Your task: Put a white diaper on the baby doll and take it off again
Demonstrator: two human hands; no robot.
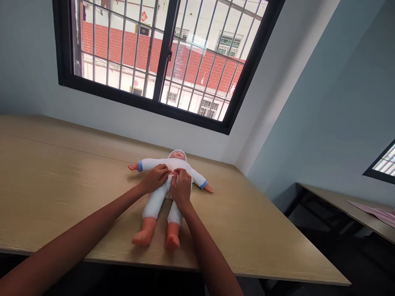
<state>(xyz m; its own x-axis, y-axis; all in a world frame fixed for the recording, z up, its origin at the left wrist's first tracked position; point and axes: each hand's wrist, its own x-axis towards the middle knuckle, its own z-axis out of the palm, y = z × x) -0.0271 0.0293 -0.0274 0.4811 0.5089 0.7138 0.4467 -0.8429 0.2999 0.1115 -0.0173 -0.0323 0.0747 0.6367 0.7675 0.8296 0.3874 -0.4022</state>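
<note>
We hold our left hand (158,177) and right hand (182,185) close together, fingers bent in at the waist of the doll (161,194); we cannot tell whether either pinches its clothing. The doll lies on its back on the tabletop (253,222), arms spread, feet towards us. Beyond it we see the wall (212,146) and a barred window (159,107).

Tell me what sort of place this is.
Probably a classroom or training room: a doll lies on a large table, a second table stands to the right, and a barred window faces another building.
</note>
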